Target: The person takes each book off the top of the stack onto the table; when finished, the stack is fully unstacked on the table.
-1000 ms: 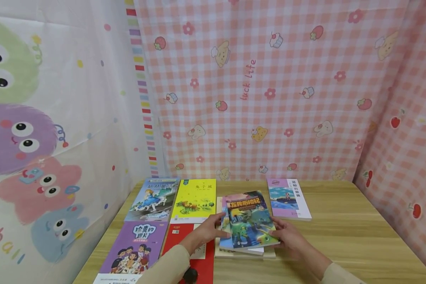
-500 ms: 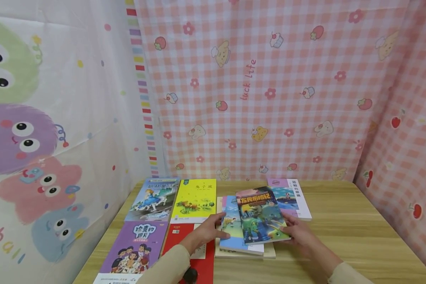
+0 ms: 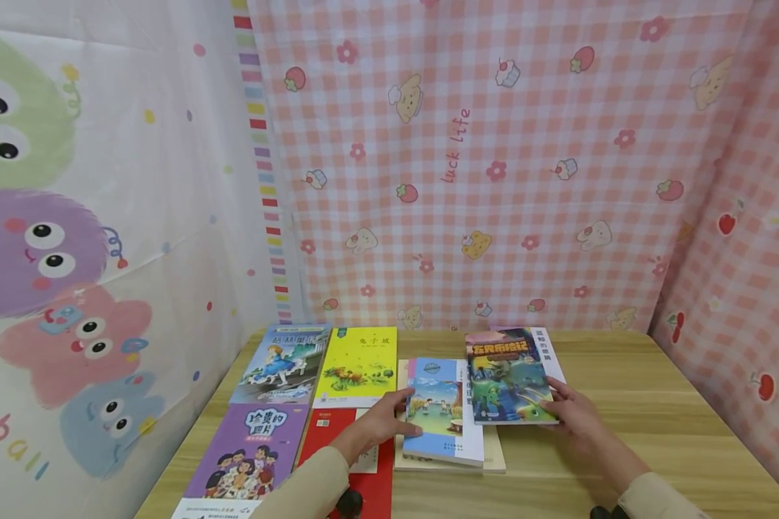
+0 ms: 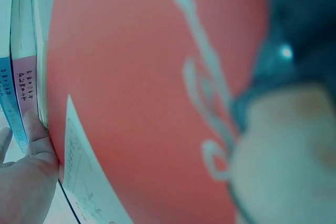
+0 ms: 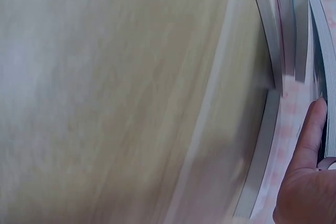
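My right hand (image 3: 578, 411) grips the dinosaur book (image 3: 509, 375) by its lower right edge, thumb on the cover and fingers beneath. That dark, colourful book overlaps the purple-and-white book (image 3: 552, 357) at the back right, covering most of it. In the right wrist view its page edges (image 5: 328, 66) show beside the fingers, raised off the table. My left hand (image 3: 383, 418) holds the left side of a blue book (image 3: 431, 440) with two children on its cover, thumb over the edge. Under it lie a pink-spined book (image 4: 26, 80) and a cream book (image 3: 493, 454).
Left of the stack lie a yellow book (image 3: 357, 360), a red book (image 3: 373, 490) partly under the left arm, a blue-grey book with a girl (image 3: 279, 367) and a purple book (image 3: 249, 447). Wooden tabletop (image 3: 649, 418) shows at right; a checked curtain (image 3: 467, 209) hangs behind.
My right hand has lifted the dinosaur book off the stack and carried it right and back, over the purple-and-white book. The blue book is now uncovered; the left hand stays in place.
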Action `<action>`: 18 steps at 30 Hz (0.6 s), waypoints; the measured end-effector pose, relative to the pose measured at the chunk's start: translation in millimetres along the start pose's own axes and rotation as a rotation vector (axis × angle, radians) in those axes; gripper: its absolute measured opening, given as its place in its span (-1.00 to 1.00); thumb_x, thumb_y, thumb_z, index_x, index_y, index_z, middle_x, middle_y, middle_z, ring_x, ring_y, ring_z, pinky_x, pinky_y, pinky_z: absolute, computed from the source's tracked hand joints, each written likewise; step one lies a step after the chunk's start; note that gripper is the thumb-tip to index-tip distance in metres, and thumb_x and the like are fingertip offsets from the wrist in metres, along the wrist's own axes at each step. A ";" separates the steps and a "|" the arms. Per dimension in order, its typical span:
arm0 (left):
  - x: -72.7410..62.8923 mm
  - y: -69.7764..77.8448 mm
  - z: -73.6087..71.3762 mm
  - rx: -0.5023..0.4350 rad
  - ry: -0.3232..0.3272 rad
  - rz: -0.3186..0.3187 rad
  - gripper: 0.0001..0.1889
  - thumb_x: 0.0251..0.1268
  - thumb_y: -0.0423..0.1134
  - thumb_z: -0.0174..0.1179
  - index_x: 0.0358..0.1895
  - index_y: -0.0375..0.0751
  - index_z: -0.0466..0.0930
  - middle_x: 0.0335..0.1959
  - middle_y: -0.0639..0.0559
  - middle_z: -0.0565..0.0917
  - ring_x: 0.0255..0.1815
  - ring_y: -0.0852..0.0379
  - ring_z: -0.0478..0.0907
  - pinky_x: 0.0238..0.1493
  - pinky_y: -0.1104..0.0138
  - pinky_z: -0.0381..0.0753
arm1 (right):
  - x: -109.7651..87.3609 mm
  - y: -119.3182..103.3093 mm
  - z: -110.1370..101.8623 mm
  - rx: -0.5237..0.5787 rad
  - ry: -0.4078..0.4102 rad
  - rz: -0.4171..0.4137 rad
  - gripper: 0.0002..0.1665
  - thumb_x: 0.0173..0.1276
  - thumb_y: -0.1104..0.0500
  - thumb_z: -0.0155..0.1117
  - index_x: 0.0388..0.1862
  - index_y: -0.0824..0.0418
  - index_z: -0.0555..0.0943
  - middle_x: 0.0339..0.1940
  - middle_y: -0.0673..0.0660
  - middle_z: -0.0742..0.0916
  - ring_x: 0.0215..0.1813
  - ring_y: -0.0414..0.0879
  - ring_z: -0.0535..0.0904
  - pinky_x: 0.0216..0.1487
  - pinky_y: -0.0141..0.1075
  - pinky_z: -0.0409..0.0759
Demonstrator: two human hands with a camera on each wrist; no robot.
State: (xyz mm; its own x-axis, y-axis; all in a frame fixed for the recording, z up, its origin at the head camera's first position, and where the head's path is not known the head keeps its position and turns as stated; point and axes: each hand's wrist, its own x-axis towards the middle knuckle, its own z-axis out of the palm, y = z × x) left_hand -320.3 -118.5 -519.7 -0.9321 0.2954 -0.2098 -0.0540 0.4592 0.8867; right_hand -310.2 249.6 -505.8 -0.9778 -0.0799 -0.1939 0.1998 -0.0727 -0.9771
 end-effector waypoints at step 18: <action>-0.2 0.0 1.3 -0.007 0.001 -0.012 -0.11 0.04 -0.17 0.51 0.50 0.08 0.28 0.37 -0.15 0.38 0.31 -0.15 0.33 0.34 -0.12 0.33 | 1.1 -5.8 -45.1 0.040 0.047 -0.005 -0.13 0.50 0.41 0.00 0.60 0.32 -0.22 0.15 0.18 0.54 -0.23 -0.22 0.66 -0.11 -0.21 0.71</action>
State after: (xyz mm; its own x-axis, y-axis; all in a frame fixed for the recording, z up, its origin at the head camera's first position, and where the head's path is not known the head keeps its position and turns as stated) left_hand -319.7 -117.4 -520.2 -0.9317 0.2891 -0.2199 -0.0676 0.4567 0.8871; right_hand -315.3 294.8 -504.3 -0.9804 -0.0322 -0.1943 0.1967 -0.1125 -0.9740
